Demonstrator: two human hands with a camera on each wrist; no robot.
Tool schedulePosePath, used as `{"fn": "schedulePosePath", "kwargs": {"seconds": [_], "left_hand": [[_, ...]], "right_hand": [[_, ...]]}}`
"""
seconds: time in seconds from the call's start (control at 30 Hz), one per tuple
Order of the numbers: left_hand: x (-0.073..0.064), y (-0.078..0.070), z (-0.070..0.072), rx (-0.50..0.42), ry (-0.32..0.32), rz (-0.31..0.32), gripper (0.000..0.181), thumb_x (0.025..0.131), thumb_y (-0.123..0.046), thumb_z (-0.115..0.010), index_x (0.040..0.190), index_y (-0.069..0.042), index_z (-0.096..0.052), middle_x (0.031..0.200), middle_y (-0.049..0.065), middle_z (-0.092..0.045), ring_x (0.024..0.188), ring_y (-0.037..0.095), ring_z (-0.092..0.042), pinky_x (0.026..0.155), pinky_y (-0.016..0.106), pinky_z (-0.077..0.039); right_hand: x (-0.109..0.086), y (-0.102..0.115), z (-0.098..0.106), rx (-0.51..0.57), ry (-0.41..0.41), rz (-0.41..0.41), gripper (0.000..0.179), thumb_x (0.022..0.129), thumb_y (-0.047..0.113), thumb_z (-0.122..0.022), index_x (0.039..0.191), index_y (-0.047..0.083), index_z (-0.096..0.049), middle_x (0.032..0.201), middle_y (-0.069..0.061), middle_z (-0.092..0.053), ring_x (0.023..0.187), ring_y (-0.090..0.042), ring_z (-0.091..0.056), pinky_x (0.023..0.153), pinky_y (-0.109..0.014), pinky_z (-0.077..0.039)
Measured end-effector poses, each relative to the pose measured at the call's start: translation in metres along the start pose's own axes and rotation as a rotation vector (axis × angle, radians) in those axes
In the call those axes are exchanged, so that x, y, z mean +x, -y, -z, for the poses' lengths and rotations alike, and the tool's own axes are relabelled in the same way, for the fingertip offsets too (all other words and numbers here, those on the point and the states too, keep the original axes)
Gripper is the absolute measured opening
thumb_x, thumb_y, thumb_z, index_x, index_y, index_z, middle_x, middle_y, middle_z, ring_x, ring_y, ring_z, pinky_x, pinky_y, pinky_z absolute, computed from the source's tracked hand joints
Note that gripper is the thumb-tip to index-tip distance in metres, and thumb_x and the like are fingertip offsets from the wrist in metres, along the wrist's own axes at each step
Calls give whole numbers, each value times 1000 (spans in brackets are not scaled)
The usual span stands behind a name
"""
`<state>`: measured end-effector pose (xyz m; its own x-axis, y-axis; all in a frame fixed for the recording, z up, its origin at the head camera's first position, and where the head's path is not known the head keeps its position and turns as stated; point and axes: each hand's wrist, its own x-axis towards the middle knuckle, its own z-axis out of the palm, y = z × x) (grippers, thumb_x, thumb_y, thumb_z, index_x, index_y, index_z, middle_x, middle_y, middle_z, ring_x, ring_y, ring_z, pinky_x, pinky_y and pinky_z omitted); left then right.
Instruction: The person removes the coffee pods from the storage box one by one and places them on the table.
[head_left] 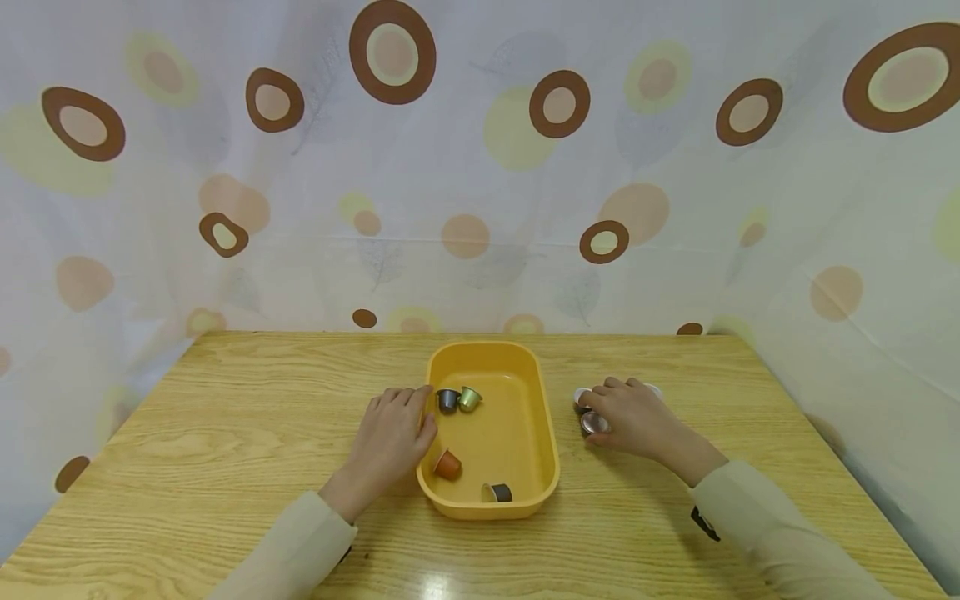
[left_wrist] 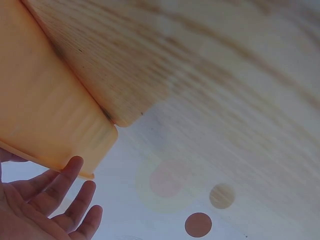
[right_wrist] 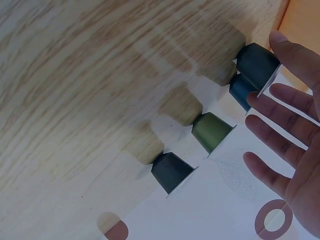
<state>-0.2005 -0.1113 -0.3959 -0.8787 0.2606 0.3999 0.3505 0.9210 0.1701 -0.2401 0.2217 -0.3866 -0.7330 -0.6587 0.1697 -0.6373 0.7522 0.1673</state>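
Note:
A yellow plastic bin (head_left: 551,450) stands on the table with several coffee capsules inside: a dark grey one (head_left: 447,401), a light green one (head_left: 469,399), an orange one (head_left: 448,465) and a black one (head_left: 498,492). My left hand (head_left: 393,433) rests at the bin's left rim, fingers loosely extended. To the right of the bin, my right hand (head_left: 633,417) reaches over more capsules, its fingers spread. Its thumb and fingertips are around a dark capsule (right_wrist: 257,65) standing lid up; firm contact is unclear. Beside it are a blue capsule (right_wrist: 241,90), a green one (right_wrist: 212,132) and another dark one (right_wrist: 172,172).
The wooden table (head_left: 225,433) extends on both sides of the bin. A patterned cloth (head_left: 465,167) hangs behind the table and along its sides.

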Motion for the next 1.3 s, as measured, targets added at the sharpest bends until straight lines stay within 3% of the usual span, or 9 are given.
{"fn": "schedulePosePath", "kwargs": {"seconds": [0.47, 0.97, 1.3], "left_hand": [[0, 1, -2, 7, -15, -5, 35, 87, -23, -55, 119, -8, -58, 108, 7, -65, 102, 27, -57, 89, 43, -44], [0, 1, -2, 2, -13, -2, 35, 87, -23, -55, 119, -9, -58, 108, 7, -65, 101, 27, -57, 88, 43, -44], [-1, 0, -1, 2, -18, -4, 34, 87, -23, -55, 118, -9, -58, 108, 7, -65, 101, 27, -57, 88, 43, -45]], "right_hand": [[1, 1, 8, 18, 12, -36, 50, 67, 44, -74, 105, 14, -63, 91, 1, -65, 85, -19, -57, 70, -39, -47], [9, 8, 25, 61, -26, -17, 38, 75, 36, -71, 105, 13, -62, 96, 0, -64, 89, -20, -57, 74, -41, -47], [13, 24, 35, 28, -129, 53, 35, 78, 38, -68, 103, 14, -63, 95, 1, -64, 87, -17, -57, 75, -39, -48]]}}
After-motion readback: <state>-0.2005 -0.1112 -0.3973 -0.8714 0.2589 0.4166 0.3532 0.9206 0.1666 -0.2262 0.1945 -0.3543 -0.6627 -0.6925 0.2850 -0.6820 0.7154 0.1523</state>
